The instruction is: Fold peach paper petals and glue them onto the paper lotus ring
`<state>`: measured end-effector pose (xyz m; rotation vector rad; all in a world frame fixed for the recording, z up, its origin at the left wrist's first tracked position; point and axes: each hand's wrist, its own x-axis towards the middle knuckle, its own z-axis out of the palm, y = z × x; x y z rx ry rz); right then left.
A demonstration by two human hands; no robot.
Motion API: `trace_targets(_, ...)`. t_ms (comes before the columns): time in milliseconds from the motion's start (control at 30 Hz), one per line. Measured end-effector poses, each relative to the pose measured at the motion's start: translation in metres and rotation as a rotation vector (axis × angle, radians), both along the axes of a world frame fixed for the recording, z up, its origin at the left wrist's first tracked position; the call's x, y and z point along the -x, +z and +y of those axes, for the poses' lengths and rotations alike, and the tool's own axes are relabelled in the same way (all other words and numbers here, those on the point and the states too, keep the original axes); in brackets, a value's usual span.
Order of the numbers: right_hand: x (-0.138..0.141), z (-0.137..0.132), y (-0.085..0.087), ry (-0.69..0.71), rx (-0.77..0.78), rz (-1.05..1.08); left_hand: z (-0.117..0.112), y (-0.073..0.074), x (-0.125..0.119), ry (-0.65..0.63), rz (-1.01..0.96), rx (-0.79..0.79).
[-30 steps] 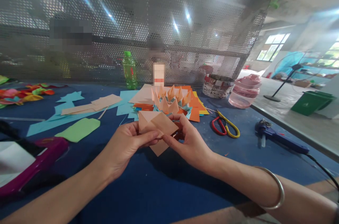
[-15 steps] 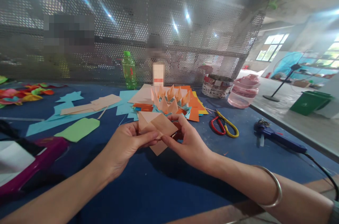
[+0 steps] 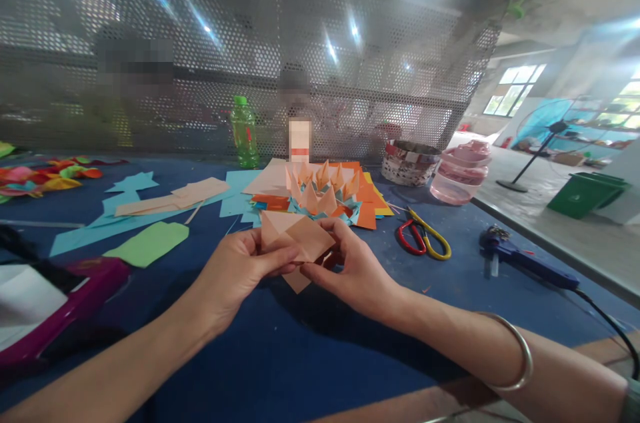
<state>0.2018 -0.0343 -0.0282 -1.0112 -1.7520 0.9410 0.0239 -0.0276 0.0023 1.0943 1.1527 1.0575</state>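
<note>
Many paper cutouts (image 3: 147, 244) across a blue worktable (image 3: 300, 356)

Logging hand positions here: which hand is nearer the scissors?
Right. The right hand sits left of the red-and-yellow scissors, not touching them; the left hand is farther left, past the folded peach paper both hands hold.

A blue worktable (image 3: 280, 356) holds scissors (image 3: 434, 248), a glue gun (image 3: 520, 258), paper sheets (image 3: 147, 244)

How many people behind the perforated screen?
2. One person is behind the left part of the perforated metal screen; the other is near its middle, right of the green plastic bottle. Both are blurred, and the mesh may hide others.
</note>
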Motion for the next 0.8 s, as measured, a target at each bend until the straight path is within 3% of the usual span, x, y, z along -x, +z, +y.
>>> trace_targets(267,0.0012,-0.0027,0.0052,-0.036,0.092,-0.006,0.0001,0.0006,-0.0012,-0.056,0.055,-0.017)
trace_targets(467,-0.0001,-0.0026,0.0029,-0.058,0.074,-0.035,-0.0016,0.0034,-0.0028,-0.055,0.165,-0.029)
trace_targets(800,0.0004,-0.0033,0.0019,-0.024,0.107,0.003,-0.0034,0.0012,-0.0014,-0.074,0.169,-0.056)
